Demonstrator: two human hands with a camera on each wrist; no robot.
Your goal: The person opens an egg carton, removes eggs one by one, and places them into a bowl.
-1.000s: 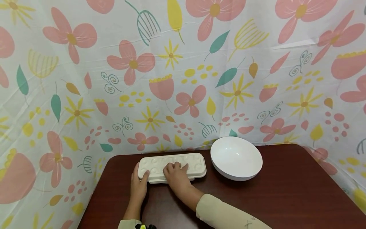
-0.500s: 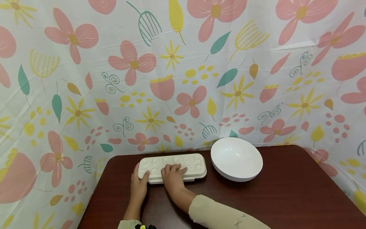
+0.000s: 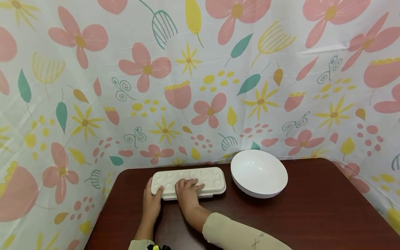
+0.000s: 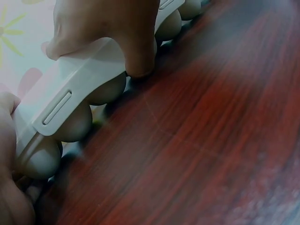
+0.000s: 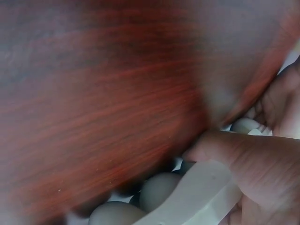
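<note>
A closed cream egg box (image 3: 210,175) with round bumps on its lid lies near the table's far edge. My left hand (image 3: 151,205) grips its left end, thumb at the front corner. Across the lid's middle lies my right hand (image 3: 187,194), its fingers on top; in the left wrist view this hand (image 4: 108,23) has a digit bent down over the front edge. Below the lid's rim, rounded egg cups (image 4: 77,124) stick out, and a side clip (image 4: 57,110) sits on the front. The right wrist view shows my right thumb (image 5: 220,147) over that edge, beside the rounded cups (image 5: 159,190).
A white bowl (image 3: 259,173) stands just right of the egg box. Both are on a dark red-brown wooden table (image 3: 297,215). A flower-printed cloth (image 3: 200,69) hangs right behind the table and along its sides.
My right hand has slid a little to the left along the lid, its forearm shifting left too. The left hand, egg box and bowl stay in place.
</note>
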